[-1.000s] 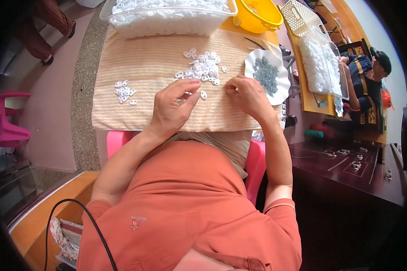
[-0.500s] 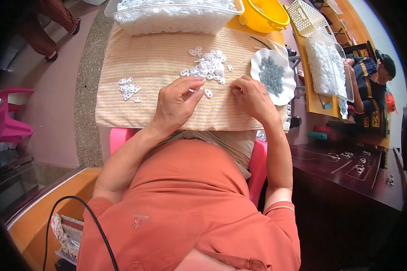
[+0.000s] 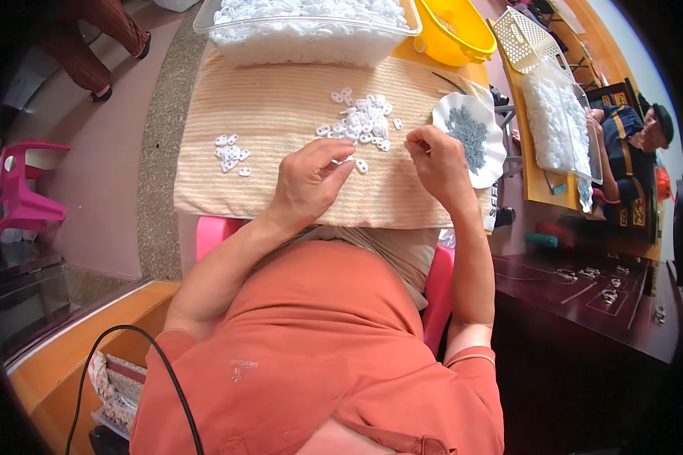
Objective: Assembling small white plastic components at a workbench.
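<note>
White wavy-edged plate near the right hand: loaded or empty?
Loaded: a heap of small grey-blue pieces covers the middle of the plate, leaving its visible white rim bare.

Bright, fairly even light on the striped towel [image 3: 265, 91]; strong fisheye bend.
White plastic pieces [image 3: 311, 9] in the clear tub [image 3: 303, 53] look nearly washed out, the lower right sinks into deep shadow, and black vignetting surrounds the view.

orange shirt [image 3: 322, 322]: sm. chest logo [image 3: 239, 373] + tiny txt, blurred | wht strip [image 3: 494, 200] R of cloth [image 3: 258, 98]: blk caps
</note>
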Tool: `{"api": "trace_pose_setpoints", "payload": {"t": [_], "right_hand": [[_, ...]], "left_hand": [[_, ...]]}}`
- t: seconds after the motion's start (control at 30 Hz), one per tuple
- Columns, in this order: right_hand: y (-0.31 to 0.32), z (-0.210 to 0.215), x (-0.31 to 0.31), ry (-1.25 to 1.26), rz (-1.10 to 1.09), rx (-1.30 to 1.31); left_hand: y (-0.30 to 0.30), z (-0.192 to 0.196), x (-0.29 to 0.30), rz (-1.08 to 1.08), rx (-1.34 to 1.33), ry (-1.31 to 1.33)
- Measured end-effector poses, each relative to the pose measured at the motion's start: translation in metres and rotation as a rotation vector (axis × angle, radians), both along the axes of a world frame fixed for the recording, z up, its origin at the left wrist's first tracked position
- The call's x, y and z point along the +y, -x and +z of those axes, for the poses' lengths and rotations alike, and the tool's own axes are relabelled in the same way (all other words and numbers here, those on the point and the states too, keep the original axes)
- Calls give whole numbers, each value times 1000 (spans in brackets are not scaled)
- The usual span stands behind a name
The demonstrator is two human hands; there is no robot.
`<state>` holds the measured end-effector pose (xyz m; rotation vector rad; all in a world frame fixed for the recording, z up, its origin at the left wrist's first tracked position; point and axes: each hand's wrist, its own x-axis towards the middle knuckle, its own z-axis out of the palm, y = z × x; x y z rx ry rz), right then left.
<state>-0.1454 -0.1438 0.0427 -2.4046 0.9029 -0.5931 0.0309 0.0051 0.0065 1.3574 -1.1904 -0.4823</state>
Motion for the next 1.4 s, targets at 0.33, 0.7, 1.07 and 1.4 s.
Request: {"api": "trace_pose_setpoints", "payload": {"t": [0.33, 0.7, 1.07, 1.4], "right_hand": [[-19, -9, -18, 203, -6, 224], [-35, -11, -23, 157, -30, 451], [-12, 4, 1, -7, 16, 146], [-6, 14, 41, -514, 237, -50]], "left_hand": [[6, -2, 2, -20, -16, 10], [7, -2, 2, -22, -28, 44], [11, 1, 4, -46, 135, -19], [11, 9, 9, -207, 202, -109]]}}
